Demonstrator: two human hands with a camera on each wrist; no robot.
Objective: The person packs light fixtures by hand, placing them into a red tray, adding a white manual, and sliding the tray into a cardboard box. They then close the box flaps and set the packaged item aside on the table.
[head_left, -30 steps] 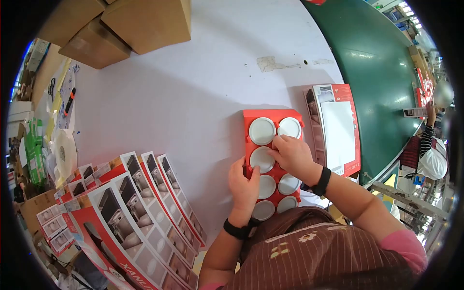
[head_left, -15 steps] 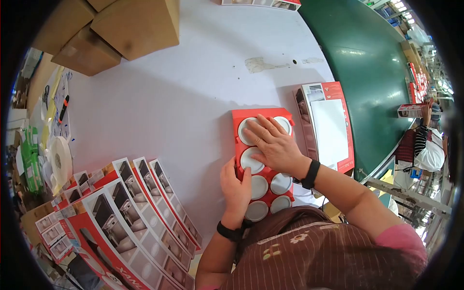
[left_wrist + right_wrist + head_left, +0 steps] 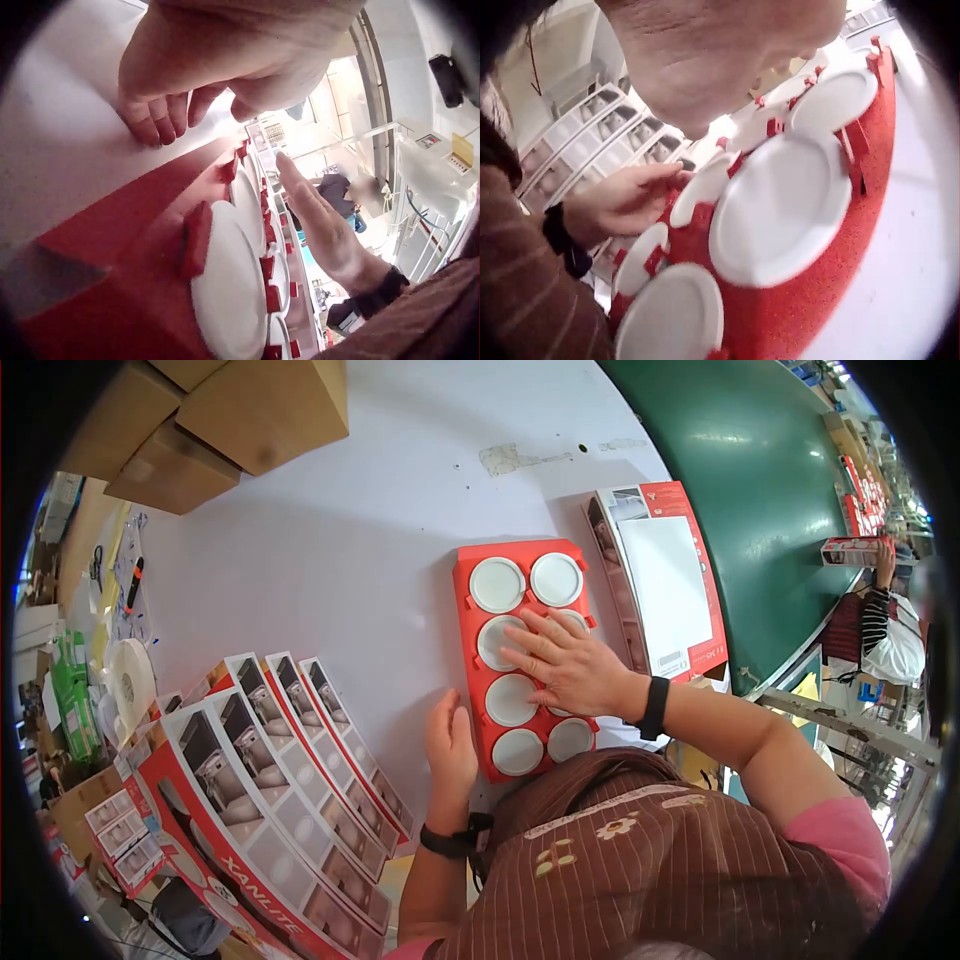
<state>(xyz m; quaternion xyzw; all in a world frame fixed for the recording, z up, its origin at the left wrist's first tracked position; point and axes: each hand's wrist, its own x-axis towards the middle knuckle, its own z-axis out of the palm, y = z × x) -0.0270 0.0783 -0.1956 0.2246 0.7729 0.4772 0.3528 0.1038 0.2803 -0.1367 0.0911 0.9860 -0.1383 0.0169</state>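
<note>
A red tray (image 3: pixel 466 660) lies on the table, carrying white round discs (image 3: pixel 497 584) in two columns, each seated in red tabs. Across its middle discs stretches my right hand (image 3: pixel 580 665), palm down with straight fingers, covering part of the right column. My left hand (image 3: pixel 450 750) is beside the tray's left edge, thumb up and apart from it, holding nothing. In the left wrist view that hand's fingers (image 3: pixel 161 120) hang loosely curled near the tray's edge. The right wrist view shows white discs (image 3: pixel 780 210) under and beside my right hand.
Printed boxes (image 3: pixel 240 790) stand in a row at the left front. A printed box with a white sheet (image 3: pixel 668 590) lies right of the tray, beside the green conveyor belt (image 3: pixel 730 490). Cardboard cartons (image 3: pixel 265 410) sit at the back left, near a tape roll (image 3: pixel 130 685).
My right hand has gone from working with bent fingers at the upper discs to lying flat, now nearer the middle ones. My left hand has left the tray's edge and drawn back.
</note>
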